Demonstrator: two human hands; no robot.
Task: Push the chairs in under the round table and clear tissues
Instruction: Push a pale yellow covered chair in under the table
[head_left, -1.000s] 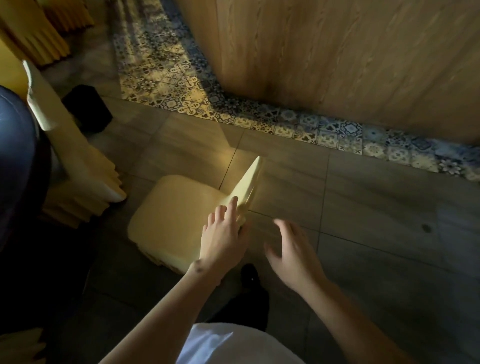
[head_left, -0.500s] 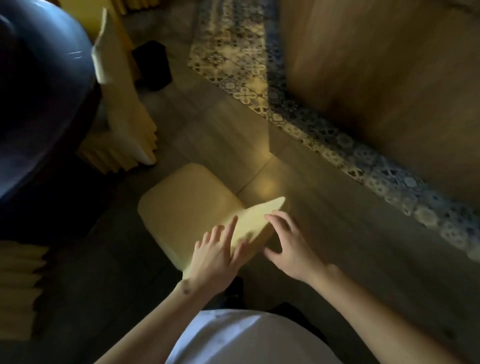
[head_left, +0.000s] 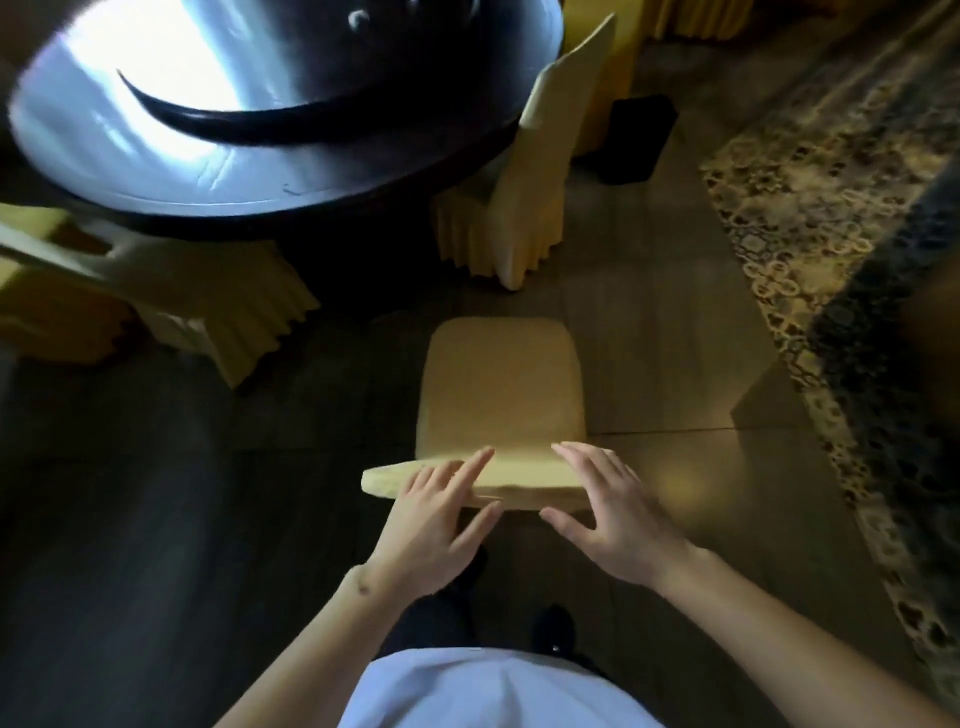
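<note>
A person's left hand (head_left: 441, 512) and right hand (head_left: 613, 512), fingers spread flat, rest atop a chair (head_left: 498, 395) standing well short of the table (head_left: 249, 119); a lopsided shove could swing it into neighbouring chairs (head_left: 511, 202).

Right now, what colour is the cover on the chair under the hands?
Pale yellow chair cover, seen best in the head view.

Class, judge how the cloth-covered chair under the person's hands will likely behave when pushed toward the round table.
The chair probably slides fairly easily, since the tiled floor looks smooth. Its loose cover may shift under the left hand and right hand. Pushed at the backrest top, it might tip forward.
</note>
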